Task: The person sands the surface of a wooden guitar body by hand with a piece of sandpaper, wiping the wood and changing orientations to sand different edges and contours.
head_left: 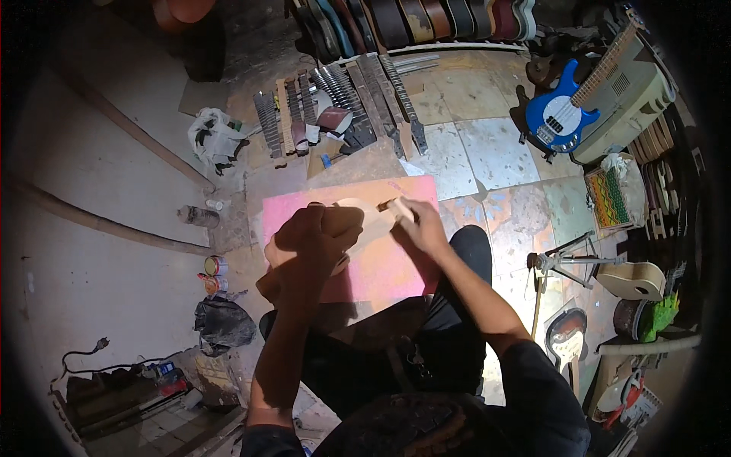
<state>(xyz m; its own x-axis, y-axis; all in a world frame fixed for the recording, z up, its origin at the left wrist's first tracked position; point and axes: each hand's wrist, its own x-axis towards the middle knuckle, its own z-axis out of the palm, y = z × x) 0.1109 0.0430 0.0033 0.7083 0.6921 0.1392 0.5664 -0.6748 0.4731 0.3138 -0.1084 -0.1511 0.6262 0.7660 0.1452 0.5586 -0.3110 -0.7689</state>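
In front of me a pink and orange board [388, 266] lies across my lap area. My left hand [301, 236] is closed round a rounded brown wooden piece [343, 221], held over the board's left part; shadow hides its full outline. Beside it a pale, curved wooden surface [371, 230] shows in the light, and I cannot tell whether it is the same piece. My right hand [423, 226] grips a small pale block [399, 209] with a dark brown end, at the board's right side, close to that pale surface.
Several guitar necks [343, 99] lie on the tiled floor ahead, before a row of guitar bodies [426, 23]. A blue bass guitar [562, 114] leans at the far right. Nearer on the right stands a metal tripod [567, 259]. Cans [215, 266] and a black bag [223, 323] sit at left.
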